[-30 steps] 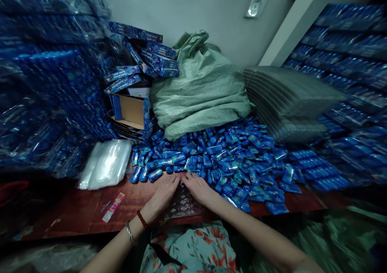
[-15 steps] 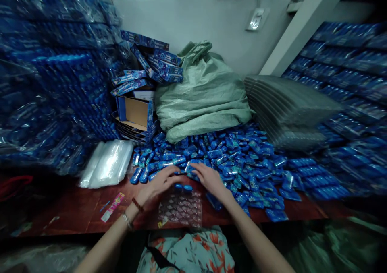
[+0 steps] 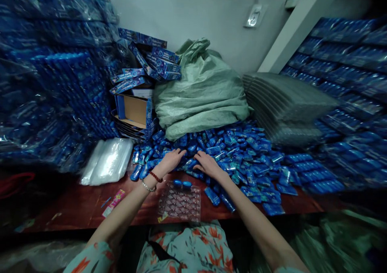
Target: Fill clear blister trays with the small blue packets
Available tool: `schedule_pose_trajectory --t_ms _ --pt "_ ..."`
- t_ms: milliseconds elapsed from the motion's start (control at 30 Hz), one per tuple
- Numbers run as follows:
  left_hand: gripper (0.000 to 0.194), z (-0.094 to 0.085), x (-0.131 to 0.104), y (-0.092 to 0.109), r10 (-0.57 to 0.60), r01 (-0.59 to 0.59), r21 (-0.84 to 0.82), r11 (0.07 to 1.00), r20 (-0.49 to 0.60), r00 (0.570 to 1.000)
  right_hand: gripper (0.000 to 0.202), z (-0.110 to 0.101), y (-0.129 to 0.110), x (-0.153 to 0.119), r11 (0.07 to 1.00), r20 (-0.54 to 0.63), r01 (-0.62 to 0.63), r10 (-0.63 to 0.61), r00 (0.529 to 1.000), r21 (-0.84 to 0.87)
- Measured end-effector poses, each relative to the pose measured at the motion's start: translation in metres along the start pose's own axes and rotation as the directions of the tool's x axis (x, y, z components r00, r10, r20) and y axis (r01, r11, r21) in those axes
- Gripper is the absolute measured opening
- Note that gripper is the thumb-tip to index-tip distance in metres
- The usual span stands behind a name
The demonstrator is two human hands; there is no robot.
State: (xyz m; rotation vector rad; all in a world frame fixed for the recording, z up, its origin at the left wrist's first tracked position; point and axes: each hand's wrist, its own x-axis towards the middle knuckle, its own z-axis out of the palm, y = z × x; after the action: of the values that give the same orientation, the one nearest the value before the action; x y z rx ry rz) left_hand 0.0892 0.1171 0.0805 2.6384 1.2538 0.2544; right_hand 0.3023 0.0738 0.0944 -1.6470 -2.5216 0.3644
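A heap of small blue wrapped packs (image 3: pixel 229 156) spreads over the table in front of me. At its near edge lies my left hand (image 3: pixel 171 161), fingers stretched toward the right and apart over the packs. My right hand (image 3: pixel 208 164) faces it from the other side, with spread fingers touching the heap. Between my forearms rests a clear plastic tray (image 3: pixel 179 204) with moulded pockets. Two blue packs (image 3: pixel 182 183) sit side by side at the tray's far edge. What lies under my fingers is partly hidden.
Clear plastic bags (image 3: pixel 107 162) lie at the left, near a pink strip (image 3: pixel 114 202). Behind the heap stand a green sack (image 3: pixel 202 92) and blue cardboard boxes (image 3: pixel 134 110). Grey sheets (image 3: pixel 284 104) are stacked at the right. Wrapped blue stacks (image 3: pixel 63 92) rise at the left.
Both hands have moved away from me, farther into the heap. The two packs at the tray's far edge are now uncovered. Some packs by my right forearm have shifted nearer.
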Motion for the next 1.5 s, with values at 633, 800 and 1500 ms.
schedule_pose_trajectory --t_ms 633,800,1500 --pt "0.038 0.075 -0.143 0.022 0.031 -0.099 -0.226 0.969 -0.287 0.957 0.029 0.074 -0.05 -0.086 0.978 -0.244 0.204 -0.19 0.951 0.033" --pt "0.039 0.057 -0.136 0.031 0.217 -0.224 -0.073 0.972 -0.097 0.971 0.028 0.055 -0.053 -0.07 0.903 -0.008 0.373 -0.383 0.924 -0.213" --pt "0.041 0.058 -0.117 0.003 -0.218 0.113 -0.242 0.964 -0.466 0.858 0.032 0.043 -0.069 -0.067 0.996 -0.311 -0.088 0.074 0.948 -0.03"
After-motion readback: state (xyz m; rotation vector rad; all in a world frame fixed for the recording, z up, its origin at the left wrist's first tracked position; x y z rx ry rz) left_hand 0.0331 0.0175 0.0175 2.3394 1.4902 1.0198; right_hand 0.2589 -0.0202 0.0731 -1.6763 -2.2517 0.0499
